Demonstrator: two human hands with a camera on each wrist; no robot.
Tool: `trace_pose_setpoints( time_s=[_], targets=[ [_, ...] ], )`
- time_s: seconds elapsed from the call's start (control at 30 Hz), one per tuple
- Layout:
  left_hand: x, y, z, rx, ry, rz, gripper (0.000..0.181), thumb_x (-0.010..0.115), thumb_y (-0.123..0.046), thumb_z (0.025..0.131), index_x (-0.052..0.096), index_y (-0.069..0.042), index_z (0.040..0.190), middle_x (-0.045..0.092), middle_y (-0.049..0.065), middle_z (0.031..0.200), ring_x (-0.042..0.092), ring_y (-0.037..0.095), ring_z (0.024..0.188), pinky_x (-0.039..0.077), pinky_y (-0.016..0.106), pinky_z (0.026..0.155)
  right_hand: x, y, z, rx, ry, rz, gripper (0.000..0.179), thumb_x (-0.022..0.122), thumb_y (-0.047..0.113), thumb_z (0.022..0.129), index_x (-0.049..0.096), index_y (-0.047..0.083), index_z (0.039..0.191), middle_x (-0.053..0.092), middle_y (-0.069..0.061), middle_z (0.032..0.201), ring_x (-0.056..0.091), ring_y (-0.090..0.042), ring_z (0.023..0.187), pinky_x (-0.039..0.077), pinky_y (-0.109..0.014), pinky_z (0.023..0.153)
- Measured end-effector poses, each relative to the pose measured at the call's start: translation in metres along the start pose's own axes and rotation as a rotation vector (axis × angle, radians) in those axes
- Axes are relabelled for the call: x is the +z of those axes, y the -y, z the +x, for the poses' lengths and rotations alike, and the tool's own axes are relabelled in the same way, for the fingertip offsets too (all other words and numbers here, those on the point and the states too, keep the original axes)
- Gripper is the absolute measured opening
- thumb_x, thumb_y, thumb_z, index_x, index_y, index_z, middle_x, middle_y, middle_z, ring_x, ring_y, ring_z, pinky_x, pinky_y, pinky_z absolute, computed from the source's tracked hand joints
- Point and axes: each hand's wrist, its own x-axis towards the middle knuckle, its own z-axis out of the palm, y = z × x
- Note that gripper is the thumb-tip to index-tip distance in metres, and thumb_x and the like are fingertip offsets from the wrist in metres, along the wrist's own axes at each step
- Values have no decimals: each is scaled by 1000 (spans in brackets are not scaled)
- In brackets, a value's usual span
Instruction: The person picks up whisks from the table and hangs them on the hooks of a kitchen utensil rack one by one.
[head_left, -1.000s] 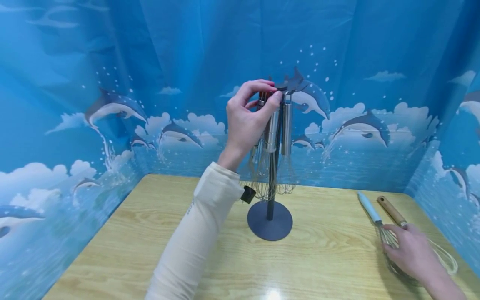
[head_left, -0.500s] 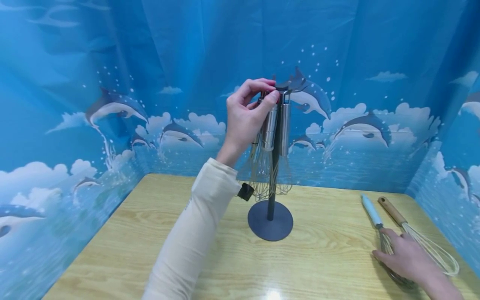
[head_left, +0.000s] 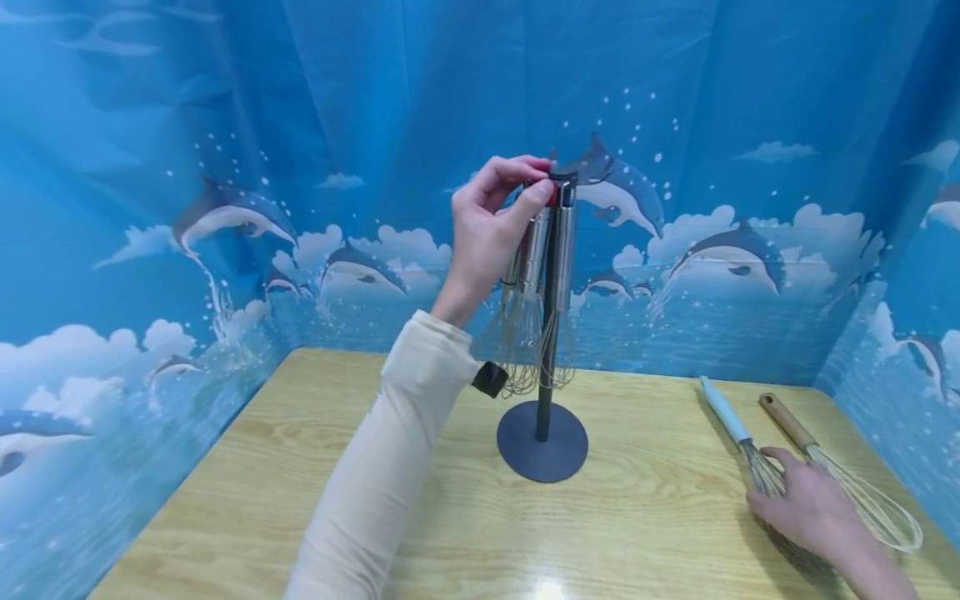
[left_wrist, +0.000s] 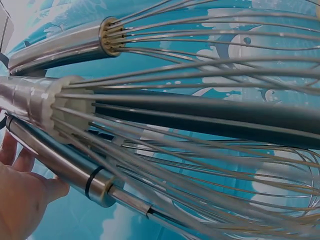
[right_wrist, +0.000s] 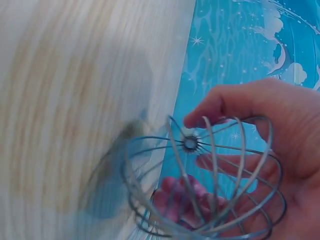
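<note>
Right grip [head_left: 810,504] holds blue-handled whisk [head_left: 735,422].

No word, label, brand or number can be read in the head view or in either wrist view. The only hint of print is on the cream sleeve [head_left: 386,458] of the left arm: faint, small marks at its left edge, just on the near side of the turned-back cuff [head_left: 429,358]. They are too small and indistinct to make out as letters or figures.
</note>
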Motion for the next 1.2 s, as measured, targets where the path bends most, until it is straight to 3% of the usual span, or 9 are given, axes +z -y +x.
trace_pose_setpoints(
  time_s=[0.13,0.2,0.4,0.5,0.83,1.2],
  targets=[
    [-1,1,0,1,3,3,8,64,2,95,64,7,102,66,24,124,68,23,117,56,36,104,-4,9,-2,-21,-191,77,72,71,28,91,42,-11,144,69,-33,97,65,-37,79,45,-38,56],
    [-1,1,0,-1,3,5,9,64,2,96,64,7,102,66,24,125,68,23,117,56,36,104,-6,17,-5,-31,-305,114,71,71,24,89,43,-6,147,67,-35,104,63,-33,74,42,-37,54],
    [-2,3,-1,1,-2,15,10,64,1,96,63,8,103,66,24,125,68,23,117,56,36,104,-14,50,-10,-140,-653,209,66,75,14,81,56,6,144,69,-23,102,46,13,70,40,-17,54],
    [-2,3,-1,1,-1,12,9,64,1,96,64,7,103,66,24,125,68,23,117,56,36,104,-20,67,-12,-200,-768,262,65,78,11,79,61,11,142,70,-19,97,41,23,72,39,-6,54],
    [-2,5,-1,0,0,6,8,64,1,96,64,7,102,66,23,125,68,24,117,57,37,103,-37,110,-16,-391,-942,360,67,81,2,74,65,14,138,70,-18,97,45,26,83,40,3,67],
    [-2,4,0,10,-4,4,9,64,0,97,64,7,103,66,24,124,68,23,117,56,36,105,-49,134,-14,-497,-1000,381,63,79,3,76,66,13,137,69,-23,100,47,24,94,40,4,74]
  ],
)
